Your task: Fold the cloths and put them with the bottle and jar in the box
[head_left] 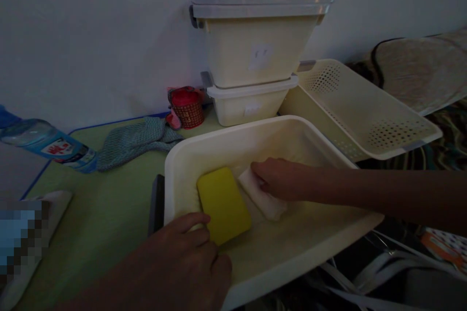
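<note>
A cream plastic bin (314, 248) lies tilted in front of me on a green mat. Inside it are a yellow sponge (223, 204) and a white rectangular block (264, 200). My right hand (280, 178) reaches in from the right, its fingers closed over the upper end of the white block. On the bin's near left rim rests my left hand (189, 252), fingers curled over the edge beside the yellow sponge.
Two lidded cream boxes (255, 53) are stacked against the wall, a perforated basket (365, 112) leaning to their right. A red cup (187, 106), a grey cloth (136, 141) and a water bottle (51, 146) lie on the green mat (105, 214). Straps and clutter sit at lower right.
</note>
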Demonstrator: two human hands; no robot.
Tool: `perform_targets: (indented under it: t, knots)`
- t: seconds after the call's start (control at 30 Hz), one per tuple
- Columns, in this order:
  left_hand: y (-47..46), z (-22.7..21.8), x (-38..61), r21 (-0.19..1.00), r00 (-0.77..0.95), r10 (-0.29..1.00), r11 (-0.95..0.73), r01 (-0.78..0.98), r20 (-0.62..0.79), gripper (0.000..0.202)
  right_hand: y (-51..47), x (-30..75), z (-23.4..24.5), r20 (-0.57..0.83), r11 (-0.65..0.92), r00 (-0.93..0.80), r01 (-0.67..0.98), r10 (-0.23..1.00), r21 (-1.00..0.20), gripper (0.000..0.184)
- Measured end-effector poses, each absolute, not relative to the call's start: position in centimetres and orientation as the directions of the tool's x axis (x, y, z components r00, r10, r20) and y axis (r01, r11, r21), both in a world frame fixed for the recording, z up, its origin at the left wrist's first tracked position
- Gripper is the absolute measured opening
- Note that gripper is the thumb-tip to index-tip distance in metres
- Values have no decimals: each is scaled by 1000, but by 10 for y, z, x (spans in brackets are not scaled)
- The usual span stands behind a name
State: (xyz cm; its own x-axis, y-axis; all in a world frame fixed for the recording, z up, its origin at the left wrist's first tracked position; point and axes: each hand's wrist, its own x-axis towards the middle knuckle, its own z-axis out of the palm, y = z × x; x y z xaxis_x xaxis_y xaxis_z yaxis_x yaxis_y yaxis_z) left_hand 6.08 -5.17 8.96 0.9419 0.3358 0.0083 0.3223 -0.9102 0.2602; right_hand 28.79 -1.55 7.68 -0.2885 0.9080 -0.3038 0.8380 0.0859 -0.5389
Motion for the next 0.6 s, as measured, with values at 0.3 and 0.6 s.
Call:
perform_targets:
  t: [0.3,0.6]
  knots:
    - [-51,90,63,199,956,291,-935,294,-44,25,-13,275,85,-568,107,-264,950,780,-293,14]
    - [-51,97,68,142,958,284,-947,287,-47,26,-13,284,100,-510,320,-384,923,770,-212,31]
